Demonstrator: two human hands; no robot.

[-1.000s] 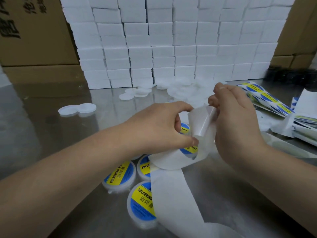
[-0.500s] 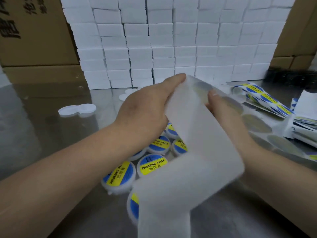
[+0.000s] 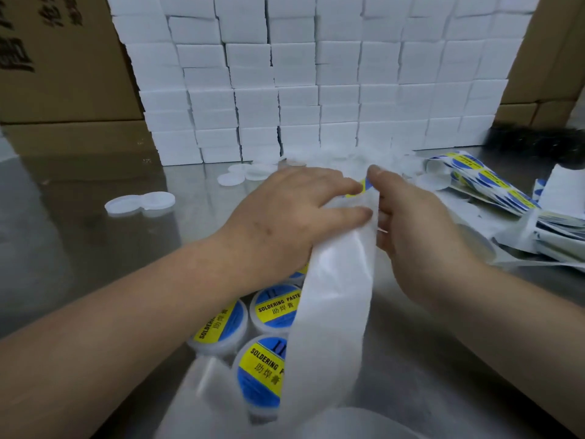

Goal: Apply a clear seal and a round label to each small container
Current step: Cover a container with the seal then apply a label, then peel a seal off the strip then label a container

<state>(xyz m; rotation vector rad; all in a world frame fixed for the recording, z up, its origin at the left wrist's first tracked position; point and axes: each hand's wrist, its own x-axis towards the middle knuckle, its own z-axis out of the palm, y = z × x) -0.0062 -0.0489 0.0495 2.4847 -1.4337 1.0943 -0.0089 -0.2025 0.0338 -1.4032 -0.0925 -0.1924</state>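
Steel table [image 3: 79,248] across the lower and left of the frame, dull and reflective, with a soft pale sheen. Behind it, filling the upper middle, a tight wall of small white boxes [image 3: 316,90] stacked in many rows. Large brown cardboard cartons [image 3: 63,74] at upper left, printed with dark characters. A second stack of cartons [image 3: 554,58] at upper right. Below that, at the right edge, a black bristly mass [image 3: 538,144], too unclear to name.

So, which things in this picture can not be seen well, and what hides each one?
Head view:
1. round label: mostly hidden between left hand and right hand.
2. backing strip: lower end blurred, cut by the bottom edge.
3. labelled containers: several covered by the strip and the left forearm; count unclear.
4. cardboard box print: cut by the left edge.
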